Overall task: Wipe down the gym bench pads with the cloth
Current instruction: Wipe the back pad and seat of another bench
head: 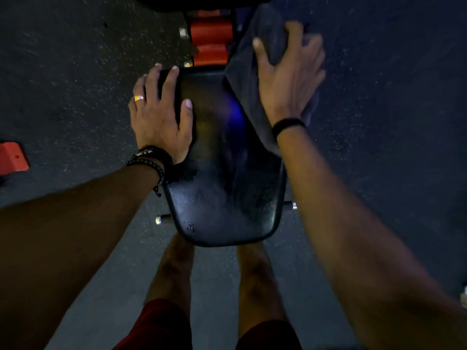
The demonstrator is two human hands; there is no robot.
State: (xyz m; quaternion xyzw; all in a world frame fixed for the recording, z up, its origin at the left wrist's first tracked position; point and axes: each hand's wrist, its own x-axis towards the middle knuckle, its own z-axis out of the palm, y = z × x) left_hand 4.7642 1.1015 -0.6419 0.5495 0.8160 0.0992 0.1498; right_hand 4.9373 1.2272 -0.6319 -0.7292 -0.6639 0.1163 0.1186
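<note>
A black padded bench seat (222, 188) lies below me, glossy with damp streaks. My left hand (161, 114) rests flat on its far left corner, fingers spread and straight. A dark grey cloth (245, 79) drapes over the seat's far right edge. My right hand (288, 72) lies on top of the cloth with fingers spread, pressing it against the pad; this hand is motion-blurred. The cloth's lower end hangs past my right wrist.
The orange bench frame (209, 39) with chrome bolts runs away beyond the seat. A chrome crossbar (161, 218) sticks out under the seat's near end. An orange foot (12, 157) sits on the speckled rubber floor (75, 72) at left. My bare legs stand at the seat's near end.
</note>
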